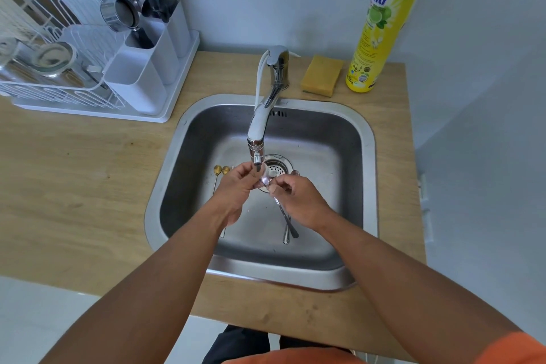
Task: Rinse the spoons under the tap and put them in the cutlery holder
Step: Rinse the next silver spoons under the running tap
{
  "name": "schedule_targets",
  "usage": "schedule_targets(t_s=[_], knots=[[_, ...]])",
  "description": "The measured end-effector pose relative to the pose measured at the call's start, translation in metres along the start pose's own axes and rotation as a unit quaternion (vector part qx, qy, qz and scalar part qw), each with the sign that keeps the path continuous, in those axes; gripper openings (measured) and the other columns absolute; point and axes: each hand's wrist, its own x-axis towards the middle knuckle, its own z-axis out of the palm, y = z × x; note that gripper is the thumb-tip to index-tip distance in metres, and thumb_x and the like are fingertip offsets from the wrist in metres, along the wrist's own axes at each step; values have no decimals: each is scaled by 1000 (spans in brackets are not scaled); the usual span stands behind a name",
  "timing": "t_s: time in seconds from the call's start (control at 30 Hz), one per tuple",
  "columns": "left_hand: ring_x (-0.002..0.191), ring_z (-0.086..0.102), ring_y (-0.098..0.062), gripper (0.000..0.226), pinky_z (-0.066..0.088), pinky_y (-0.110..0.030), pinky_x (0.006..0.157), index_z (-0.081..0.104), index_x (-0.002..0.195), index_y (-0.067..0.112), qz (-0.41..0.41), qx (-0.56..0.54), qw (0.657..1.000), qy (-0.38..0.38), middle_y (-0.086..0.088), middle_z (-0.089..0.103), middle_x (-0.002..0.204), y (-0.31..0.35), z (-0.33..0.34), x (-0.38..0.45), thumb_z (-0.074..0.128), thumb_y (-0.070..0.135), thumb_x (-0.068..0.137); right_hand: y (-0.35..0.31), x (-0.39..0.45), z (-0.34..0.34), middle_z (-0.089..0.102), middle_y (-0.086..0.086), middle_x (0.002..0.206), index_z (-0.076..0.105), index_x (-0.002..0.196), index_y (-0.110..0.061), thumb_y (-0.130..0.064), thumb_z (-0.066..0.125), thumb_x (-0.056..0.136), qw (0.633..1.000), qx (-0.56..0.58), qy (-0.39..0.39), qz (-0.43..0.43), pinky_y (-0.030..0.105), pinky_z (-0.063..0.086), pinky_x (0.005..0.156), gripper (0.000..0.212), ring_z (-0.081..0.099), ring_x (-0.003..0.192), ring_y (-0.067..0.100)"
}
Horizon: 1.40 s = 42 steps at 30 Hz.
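Both hands meet under the chrome tap [260,124] over the steel sink [366,139]. My right hand [298,201] grips the handle of a silver spoon [266,179], whose bowl sits right below the spout in the water. My left hand [239,189] pinches that bowl with its fingertips. Two gold spoons [221,170] lie on the sink floor left of my left hand. Another silver spoon [287,229] lies on the sink floor below my right hand. The white cutlery holder [147,68] stands at the back left with forks and spoons in it.
A white wire dish rack [56,80] with metal cups stands left of the holder. A yellow sponge [322,75] and a tall yellow-green dish soap bottle [381,26] sit behind the sink on the wooden counter [74,180]. The drain [277,167] lies behind my hands.
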Motion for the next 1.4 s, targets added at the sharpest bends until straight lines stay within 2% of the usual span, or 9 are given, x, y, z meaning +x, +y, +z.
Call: schedule_targets(t_s=[0.2, 0.33, 0.43, 0.57, 0.73, 0.83, 1.03, 1.23, 1.4], knots=[[68, 74, -1, 28, 33, -27, 66, 73, 95, 21, -39, -9, 995, 87, 7, 80, 78, -4, 7, 3, 54, 39, 105, 4, -3, 2, 70, -3, 78, 72, 87, -22, -31, 61, 98, 999, -27, 14, 19, 30, 49, 67, 18, 56, 66, 7], [65, 73, -4, 25, 38, -26, 67, 74, 82, 21, -40, -30, 992, 117, 7, 79, 74, -8, 10, 1, 73, 43, 94, 4, -5, 3, 72, -5, 82, 73, 88, -24, -32, 61, 98, 999, -32, 21, 20, 33, 52, 71, 17, 64, 76, 17], [69, 68, -6, 28, 47, -24, 74, 68, 75, 21, -1, -9, 993, 120, 10, 74, 68, -12, 11, -2, 91, 38, 76, 3, -3, 5, 65, -10, 71, 71, 85, -24, -32, 62, 98, 999, -41, 26, 19, 31, 46, 64, 18, 54, 63, 7], [58, 65, 0, 36, 50, -14, 57, 71, 90, 9, 27, 32, 993, 107, 13, 70, 62, -12, 10, -2, 96, 25, 71, 3, -3, 6, 61, -14, 65, 69, 82, -27, -33, 62, 99, 998, -53, 22, 28, 28, 43, 61, 19, 50, 58, 3], [57, 60, -4, 33, 50, -30, 70, 69, 83, 11, -11, 66, 984, 166, 4, 71, 63, -3, 12, 4, 73, 42, 93, 0, -5, 8, 66, -12, 75, 72, 88, -26, -32, 61, 99, 999, -43, 10, 12, 26, 44, 63, 16, 52, 62, 1], [75, 66, -15, 38, 54, -38, 89, 73, 91, 6, -31, 58, 987, 144, -10, 78, 84, 0, 7, 5, 56, 37, 104, 0, -5, 4, 65, -9, 75, 73, 90, -21, -27, 61, 100, 999, -37, 11, 13, 26, 42, 63, 16, 50, 62, 2], [81, 61, -8, 19, 38, -23, 69, 73, 89, 22, -39, 48, 997, 56, 17, 73, 66, -12, -8, 0, 61, 21, 104, 0, -2, -4, 71, -7, 85, 75, 92, -20, -23, 63, 100, 999, -42, 12, 24, 28, 48, 73, 15, 59, 75, 8], [84, 64, -11, 17, 38, -37, 78, 78, 77, 30, -67, 32, 995, 68, 12, 78, 81, -13, -10, -2, 83, 47, 81, 8, -2, -2, 66, -14, 78, 70, 87, -28, -26, 61, 99, 999, -49, 16, 12, 26, 45, 69, 15, 56, 71, 2], [84, 73, -10, 32, 42, -42, 84, 71, 84, 27, -86, -19, 990, 113, 8, 79, 77, -6, 3, 1, 63, 57, 92, 9, -5, 4, 67, -21, 76, 67, 86, -32, -32, 60, 98, 999, -46, 6, 5, 30, 47, 67, 14, 56, 67, 3]])
